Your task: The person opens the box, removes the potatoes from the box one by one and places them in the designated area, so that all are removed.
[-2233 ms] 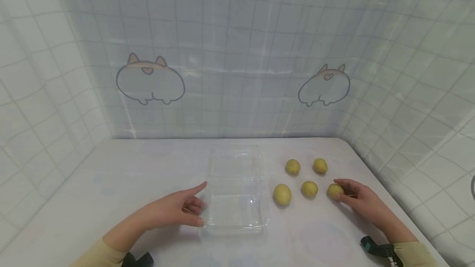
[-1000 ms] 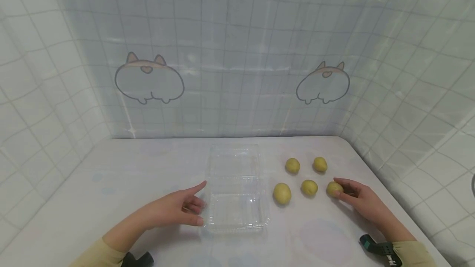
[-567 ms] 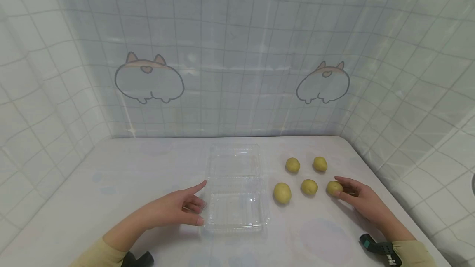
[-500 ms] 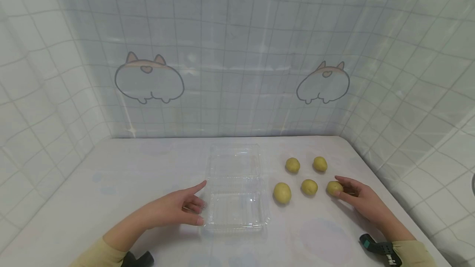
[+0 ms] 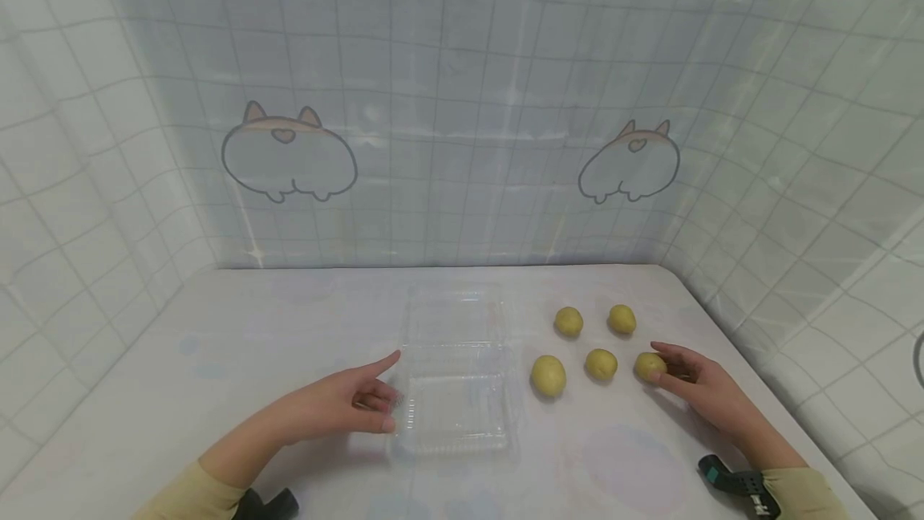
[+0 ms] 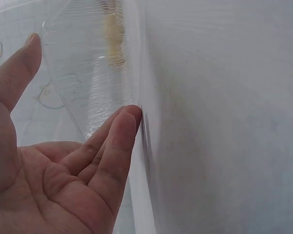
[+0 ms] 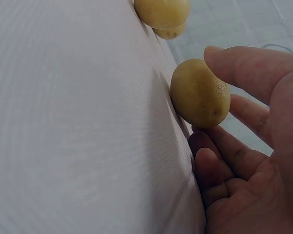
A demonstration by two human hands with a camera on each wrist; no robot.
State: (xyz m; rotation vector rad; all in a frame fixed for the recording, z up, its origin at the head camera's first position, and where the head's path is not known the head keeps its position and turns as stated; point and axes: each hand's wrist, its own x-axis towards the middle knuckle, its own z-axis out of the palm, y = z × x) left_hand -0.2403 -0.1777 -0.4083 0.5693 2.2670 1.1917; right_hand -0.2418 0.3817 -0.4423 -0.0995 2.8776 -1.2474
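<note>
A clear plastic clamshell box [image 5: 456, 412] lies with its lid folded back at the middle of the table. My left hand [image 5: 328, 406] is at its left side, thumb and fingers spread and holding nothing; the left wrist view has the fingertips close by the box's ribbed wall [image 6: 95, 92]. On the right, my right hand [image 5: 703, 393] holds a small yellow potato [image 5: 649, 367] between thumb and fingers. In the right wrist view that potato [image 7: 198, 95] sits low at the table surface, the thumb over one side and the fingers on the other.
Several more potatoes are spread between box and right hand: a larger one [image 5: 549, 376] nearest the box, one [image 5: 601, 365] beside the gripped potato, and two behind, left [image 5: 569, 322] and right [image 5: 622, 319]. A gridded curtain [image 5: 462, 183] surrounds the white table [image 5: 289, 303].
</note>
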